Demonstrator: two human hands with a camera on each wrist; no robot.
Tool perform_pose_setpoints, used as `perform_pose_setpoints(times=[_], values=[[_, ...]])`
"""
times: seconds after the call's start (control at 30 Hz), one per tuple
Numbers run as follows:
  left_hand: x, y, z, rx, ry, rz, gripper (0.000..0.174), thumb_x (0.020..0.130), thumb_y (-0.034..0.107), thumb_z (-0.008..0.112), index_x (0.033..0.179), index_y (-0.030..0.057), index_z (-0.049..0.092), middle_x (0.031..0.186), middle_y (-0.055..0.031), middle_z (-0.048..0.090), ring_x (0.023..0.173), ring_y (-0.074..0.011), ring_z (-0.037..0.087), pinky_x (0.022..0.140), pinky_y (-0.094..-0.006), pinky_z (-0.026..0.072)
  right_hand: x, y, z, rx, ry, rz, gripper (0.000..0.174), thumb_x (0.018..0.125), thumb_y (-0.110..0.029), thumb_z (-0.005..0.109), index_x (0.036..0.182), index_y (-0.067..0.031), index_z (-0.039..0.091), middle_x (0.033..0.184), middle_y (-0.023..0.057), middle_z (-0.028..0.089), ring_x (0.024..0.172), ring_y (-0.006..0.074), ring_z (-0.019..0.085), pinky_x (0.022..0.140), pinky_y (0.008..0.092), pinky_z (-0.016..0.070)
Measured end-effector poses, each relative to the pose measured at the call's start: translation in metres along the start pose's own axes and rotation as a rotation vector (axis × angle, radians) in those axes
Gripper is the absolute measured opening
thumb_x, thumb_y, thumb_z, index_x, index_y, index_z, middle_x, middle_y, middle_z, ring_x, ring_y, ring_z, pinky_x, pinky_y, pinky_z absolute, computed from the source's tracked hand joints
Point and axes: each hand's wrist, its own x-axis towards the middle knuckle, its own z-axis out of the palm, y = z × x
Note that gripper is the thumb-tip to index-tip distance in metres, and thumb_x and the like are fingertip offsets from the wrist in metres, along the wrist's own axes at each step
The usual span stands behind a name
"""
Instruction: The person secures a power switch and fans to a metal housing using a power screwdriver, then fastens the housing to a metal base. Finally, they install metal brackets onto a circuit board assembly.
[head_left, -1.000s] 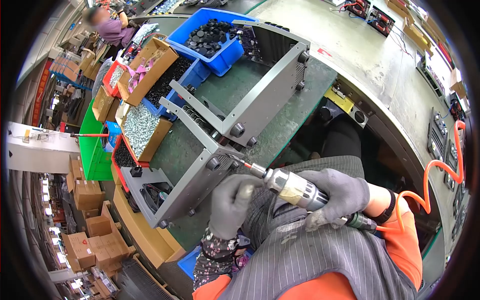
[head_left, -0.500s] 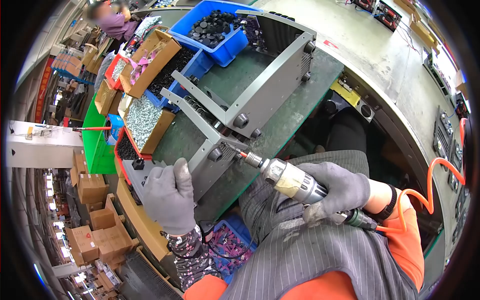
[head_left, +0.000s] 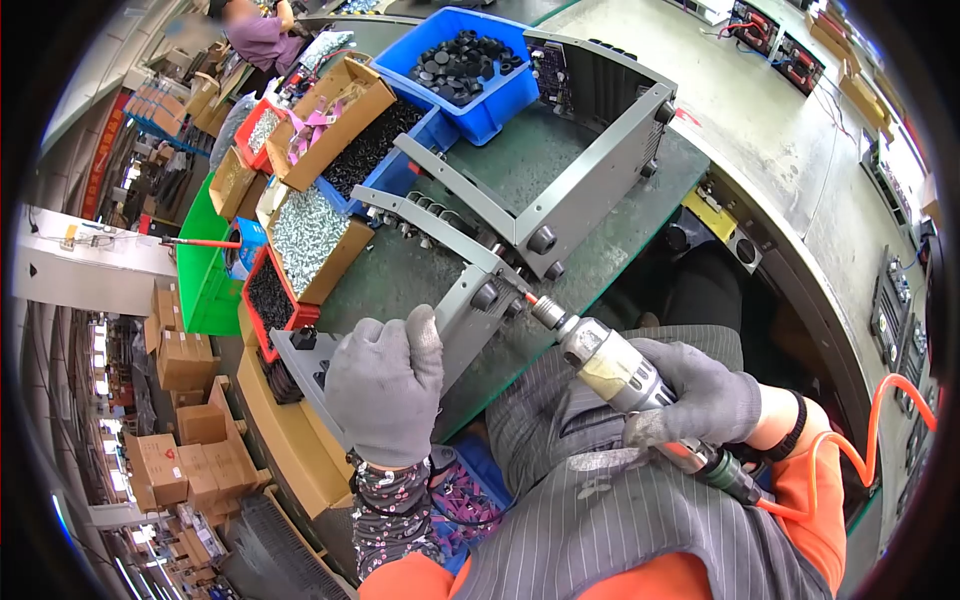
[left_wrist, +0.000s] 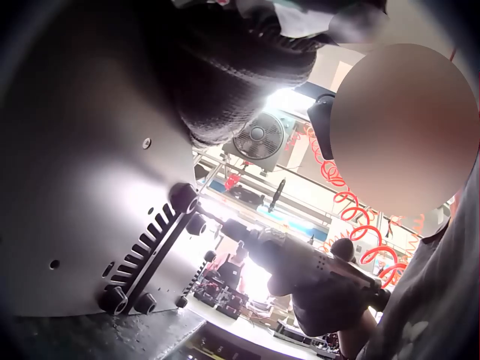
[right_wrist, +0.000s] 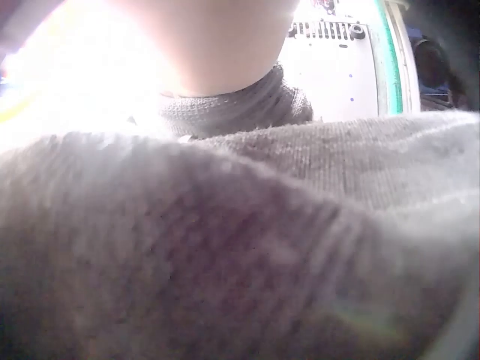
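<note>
Counter (head_left: 630,225): carrying the grey metal panel (head_left: 465,340) along its near edge.
Power screwdriver (head_left: 615,370): pointing crosswise from the right grip (head_left: 700,395) toward the panel's corner.
Right grip: curling round the screwdriver's body.
Left grip (head_left: 385,385): overlapping the panel, lying nearer; whether it is grasping, cannot tell.
Bit (head_left: 529,297): reaching beside the black foot (head_left: 485,295).

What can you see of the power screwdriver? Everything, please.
The power screwdriver is a roughly cylindrical, metallic-looking tool with a cream wrap round its body and a dark green section near the tail, where an orange hose joins. Its ridged silver nose holds a thin bit with a red section. It lies slantwise in the gloved right hand, the bit pointing at the corner of the nearer gray case, beside a black foot. Whether the tip touches the case is unclear.
</note>
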Motion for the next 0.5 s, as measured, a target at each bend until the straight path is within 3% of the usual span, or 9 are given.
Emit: perform_pose_setpoints(times=[0.13, 0.2, 0.3, 0.33, 0.4, 0.47, 0.5], values=[[0.001, -0.002, 0.0, -0.016, 0.0, 0.005, 0.034, 0.089, 0.031, 0.058, 0.063, 0.0095, 0.054, 0.061, -0.0071, 0.045, 0.057, -0.0263, 0.052, 0.052, -0.0379, 0.041, 0.001, -0.007, 0.0, -0.14, 0.011, 0.027, 0.062, 0.073, -0.027, 0.076, 0.121, 0.0002, 0.049, 0.095, 0.0084, 0.06, 0.086, 0.0153, 0.057, 0.077, 0.0297, 0.0473], [-0.001, -0.001, 0.001, -0.044, -0.007, 0.0, 0.031, 0.088, 0.03, 0.059, 0.064, 0.01, 0.056, 0.06, -0.0064, 0.045, 0.057, -0.0257, 0.051, 0.051, -0.0375, 0.0405, 0.002, 0.001, -0.005, -0.21, 0.016, -0.084, 0.063, 0.071, -0.028, 0.077, 0.121, -0.0005, 0.049, 0.092, 0.0097, 0.06, 0.084, 0.0169, 0.059, 0.076, 0.0306, 0.0479], [-0.015, 0.003, -0.001, -0.31, 0.236, 0.081, 0.01, 0.082, 0.021, 0.065, 0.077, 0.0123, 0.064, 0.06, -0.0026, 0.044, 0.053, -0.0234, 0.046, 0.047, -0.0359, 0.0381, -0.003, -0.006, -0.01, -0.318, 0.015, -0.011, 0.064, 0.07, -0.028, 0.078, 0.121, -0.0008, 0.048, 0.09, 0.0098, 0.061, 0.083, 0.0189, 0.06, 0.074, 0.0317, 0.0487], [-0.021, 0.008, -0.008, -0.508, 0.15, 0.137, 0.006, 0.081, 0.017, 0.063, 0.08, 0.0106, 0.063, 0.059, -0.0028, 0.045, 0.052, -0.0202, 0.046, 0.047, -0.033, 0.0386, -0.007, 0.001, -0.012, -0.348, 0.003, -0.065, 0.064, 0.071, -0.027, 0.078, 0.121, -0.001, 0.048, 0.087, 0.009, 0.061, 0.078, 0.0179, 0.062, 0.07, 0.0312, 0.05], [-0.034, 0.028, -0.014, -1.225, -0.29, -0.144, 0.011, 0.085, 0.013, 0.053, 0.088, 0.0039, 0.06, 0.078, -0.0025, 0.058, 0.061, -0.0123, 0.048, 0.055, -0.029, 0.0387, -0.014, 0.002, -0.016, -0.381, -0.01, -0.111, 0.064, 0.072, -0.026, 0.078, 0.122, -0.0012, 0.047, 0.083, 0.0081, 0.061, 0.072, 0.0169, 0.063, 0.065, 0.0306, 0.0514], [-0.045, 0.038, 0.011, -1.654, -0.799, -0.537, 0.02, 0.088, 0.012, 0.048, 0.102, 0.0004, 0.054, 0.084, -0.0028, 0.055, 0.058, -0.0091, 0.04, 0.054, -0.0263, 0.0367, -0.024, -0.009, -0.018, -0.049, -0.097, 0.225, 0.061, 0.074, -0.022, 0.077, 0.123, -0.0016, 0.045, 0.078, 0.0064, 0.061, 0.061, 0.0124, 0.063, 0.055, 0.0274, 0.0521], [-0.059, 0.042, 0.038, -2.091, -0.964, -0.829, 0.025, 0.09, 0.01, 0.045, 0.113, 0.0014, 0.052, 0.092, -0.0047, 0.058, 0.064, -0.0097, 0.046, 0.05, -0.0233, 0.0365, -0.024, -0.006, -0.02, -0.074, -0.117, 0.176, 0.06, 0.076, -0.019, 0.077, 0.123, -0.0019, 0.044, 0.075, 0.0053, 0.061, 0.054, 0.0092, 0.061, 0.048, 0.0252, 0.0509]])
